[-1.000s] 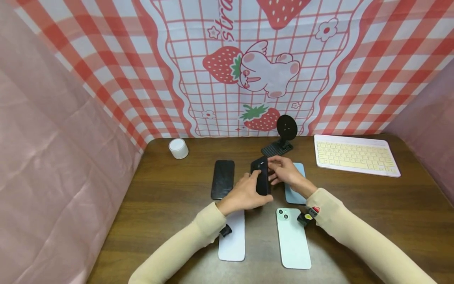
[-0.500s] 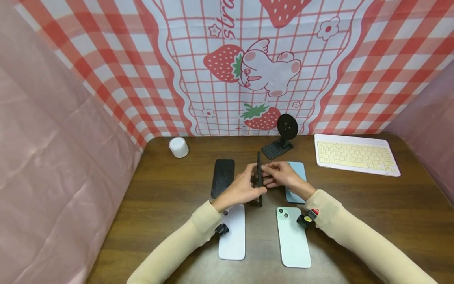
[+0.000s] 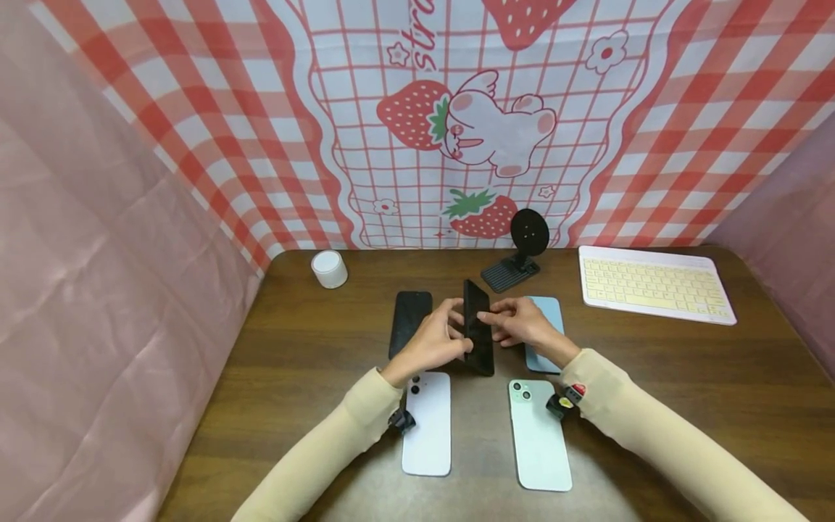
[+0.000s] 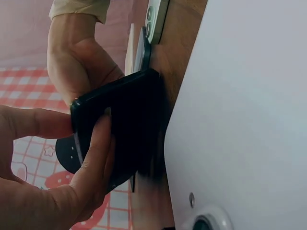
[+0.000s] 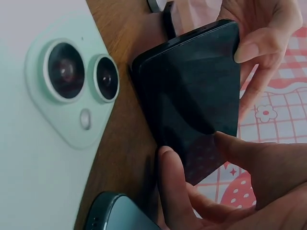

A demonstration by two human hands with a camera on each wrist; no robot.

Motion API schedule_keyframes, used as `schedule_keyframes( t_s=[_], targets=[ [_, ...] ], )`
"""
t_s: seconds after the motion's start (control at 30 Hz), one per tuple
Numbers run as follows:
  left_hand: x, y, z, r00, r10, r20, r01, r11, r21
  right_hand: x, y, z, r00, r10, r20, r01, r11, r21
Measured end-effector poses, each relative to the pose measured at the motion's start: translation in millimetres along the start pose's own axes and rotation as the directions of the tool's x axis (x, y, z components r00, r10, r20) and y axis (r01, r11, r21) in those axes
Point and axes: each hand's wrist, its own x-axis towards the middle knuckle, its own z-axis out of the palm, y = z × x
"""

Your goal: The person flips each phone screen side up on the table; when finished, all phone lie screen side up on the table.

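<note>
A black smartphone (image 3: 483,357) stands tilted on its long edge between my two hands, its dark glossy face toward the right. My left hand (image 3: 428,344) grips its left side, with the thumb at the near edge; in the left wrist view the fingers (image 4: 98,143) lie along the phone's flat side. My right hand (image 3: 527,326) pinches the same phone, thumb on the glossy face and fingertips (image 5: 170,165) at the lower edge in the right wrist view. A blue phone (image 3: 546,319) lies partly beneath the right hand. Another black phone (image 3: 407,319) lies left of the left hand.
A white phone (image 3: 427,435) and a mint-green phone (image 3: 543,449) lie nearer the front. Behind stand a black folding phone stand (image 3: 515,268) and a white cylinder (image 3: 329,270). A white keyboard (image 3: 655,284) lies at the back right.
The black phone has turned between my hands, from its back showing, through edge-on, to its glossy face showing. My left hand has shifted slightly left. The other things stay put.
</note>
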Motion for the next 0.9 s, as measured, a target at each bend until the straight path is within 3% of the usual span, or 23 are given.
schedule_keyframes(
  t_s=[0.43, 0.67, 0.9],
  targets=[
    [-2.1, -3.9, -7.5, 0.993, -0.12, 0.005, 0.119, 0.992, 0.045, -2.8, 1.7, 0.1, 0.998, -0.036, -0.048, 0.03, 0.992, -0.124],
    [0.4, -5.7, -8.7, 0.99, -0.141, 0.026, 0.14, 0.99, 0.034, -2.1, 5.6, 1.3, 0.996, -0.064, -0.064, 0.055, 0.991, -0.126],
    [5.7, -6.5, -8.9, 0.991, -0.135, 0.004, 0.134, 0.985, 0.111, -1.8, 4.8, 0.3, 0.995, -0.067, -0.075, 0.056, 0.989, -0.137]
  ],
)
